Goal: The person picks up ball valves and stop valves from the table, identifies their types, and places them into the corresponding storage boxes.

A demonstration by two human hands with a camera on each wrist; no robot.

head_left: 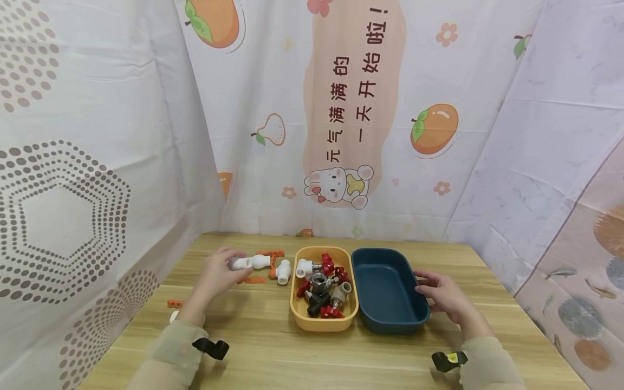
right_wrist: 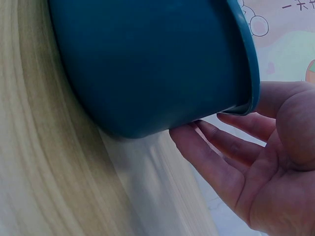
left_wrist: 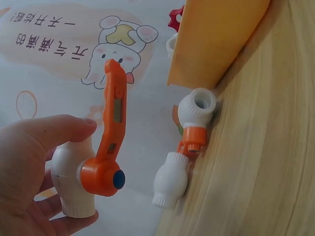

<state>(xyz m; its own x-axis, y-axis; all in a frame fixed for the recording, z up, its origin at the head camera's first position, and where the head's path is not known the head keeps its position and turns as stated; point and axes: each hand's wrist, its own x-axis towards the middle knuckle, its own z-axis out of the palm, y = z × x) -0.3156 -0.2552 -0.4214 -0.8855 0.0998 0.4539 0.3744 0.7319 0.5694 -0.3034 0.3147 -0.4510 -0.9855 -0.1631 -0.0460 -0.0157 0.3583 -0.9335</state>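
Note:
My left hand (head_left: 218, 273) grips a white plastic ball valve (left_wrist: 74, 179) with an orange lever handle. In the left wrist view the thumb lies over its upper end and the fingers curl behind its body. Beside it on the table lie two more white ball valves (head_left: 283, 272) with orange handles. At the right, my right hand (head_left: 446, 295) holds the edge of a dark blue bin (head_left: 392, 329). Its thumb reaches over the rim, partly hidden in the right wrist view, while the fingertips (right_wrist: 182, 135) touch the outer wall.
A yellow bin (head_left: 324, 324) stands against the blue bin's left side, holding several valves (head_left: 319, 284) with red handles, metal and white bodies. Near the left forearm lies another white piece (head_left: 174, 317) beside an orange handle (head_left: 175, 304). Printed curtains (head_left: 273, 179) rise behind the wooden table (head_left: 273, 352).

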